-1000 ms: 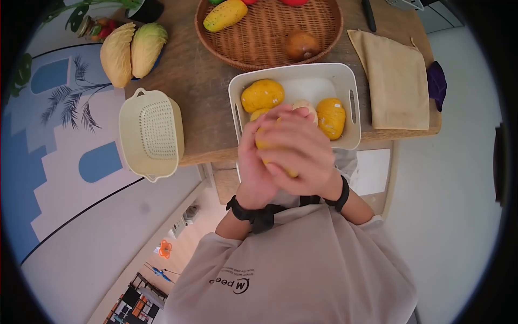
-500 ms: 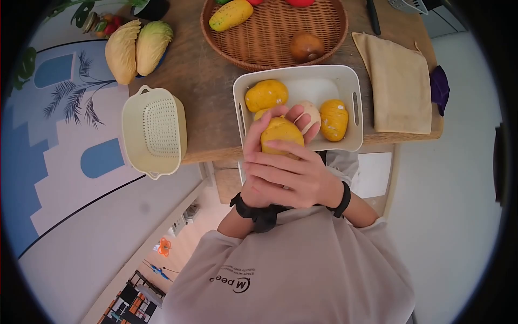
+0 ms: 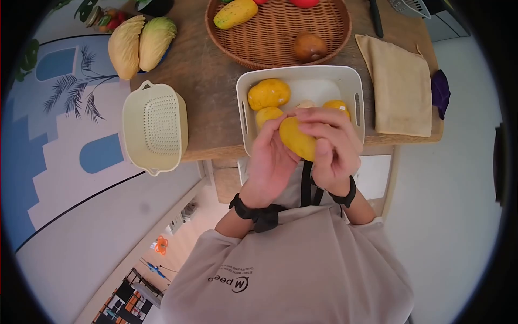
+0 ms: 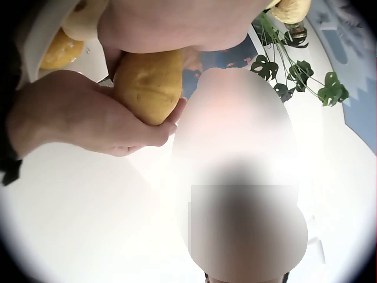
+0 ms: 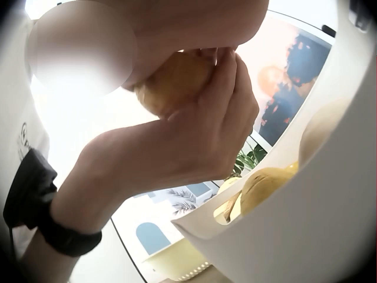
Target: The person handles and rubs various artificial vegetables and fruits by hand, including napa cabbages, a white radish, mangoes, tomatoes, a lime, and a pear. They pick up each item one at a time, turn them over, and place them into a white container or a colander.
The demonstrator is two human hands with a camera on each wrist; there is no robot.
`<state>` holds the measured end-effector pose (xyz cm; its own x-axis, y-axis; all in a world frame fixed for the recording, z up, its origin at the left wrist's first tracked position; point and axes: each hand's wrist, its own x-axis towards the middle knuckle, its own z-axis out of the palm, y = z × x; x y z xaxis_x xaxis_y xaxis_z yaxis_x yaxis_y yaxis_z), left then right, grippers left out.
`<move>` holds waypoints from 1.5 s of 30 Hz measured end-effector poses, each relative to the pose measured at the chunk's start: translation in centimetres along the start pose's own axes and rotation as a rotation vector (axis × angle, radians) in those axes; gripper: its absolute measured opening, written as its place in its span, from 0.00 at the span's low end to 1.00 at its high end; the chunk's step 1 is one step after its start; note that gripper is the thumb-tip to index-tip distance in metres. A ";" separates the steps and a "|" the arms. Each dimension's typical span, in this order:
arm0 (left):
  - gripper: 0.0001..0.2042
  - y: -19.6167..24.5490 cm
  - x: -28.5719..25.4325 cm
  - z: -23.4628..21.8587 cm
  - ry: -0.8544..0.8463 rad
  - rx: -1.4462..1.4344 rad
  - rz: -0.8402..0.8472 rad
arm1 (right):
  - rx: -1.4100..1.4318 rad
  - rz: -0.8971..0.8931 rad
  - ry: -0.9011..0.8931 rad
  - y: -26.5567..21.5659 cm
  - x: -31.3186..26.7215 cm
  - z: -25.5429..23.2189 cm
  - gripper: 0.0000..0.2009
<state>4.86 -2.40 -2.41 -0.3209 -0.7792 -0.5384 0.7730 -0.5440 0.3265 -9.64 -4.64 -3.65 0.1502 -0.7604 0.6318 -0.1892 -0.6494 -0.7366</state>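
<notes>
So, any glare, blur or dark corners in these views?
Head view: evenly lit, with curved black corners; left wrist view: glare whitening the lower background, a large smeared patch right of and below the yellow fruit; right wrist view: white glare left of the fruit, itself shaded, and a round blurred patch upper left.

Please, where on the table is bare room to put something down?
Bare wood lies between the cream basket and the white tub; only a narrow strip separates tub and cloth. Around left hand and right hand, yellow fruits crowd the tub.
</notes>
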 end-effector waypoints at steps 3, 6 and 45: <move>0.22 -0.6 0.0 0.2 -0.132 -0.024 0.020 | -0.066 -0.152 -0.128 -0.5 -0.3 0.3 0.11; 0.22 -0.2 0.2 0.6 -0.132 -0.016 0.016 | -0.060 -0.228 -0.081 -0.2 0.0 0.1 0.11; 0.16 -0.5 -0.7 1.5 0.148 -0.059 0.096 | -0.361 -0.023 0.036 0.8 1.4 -0.5 0.10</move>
<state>3.83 -2.06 -1.06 -0.1635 -0.7700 -0.6167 0.8284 -0.4467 0.3381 -10.05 -6.21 -3.25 0.1255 -0.7408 0.6599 -0.5172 -0.6165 -0.5937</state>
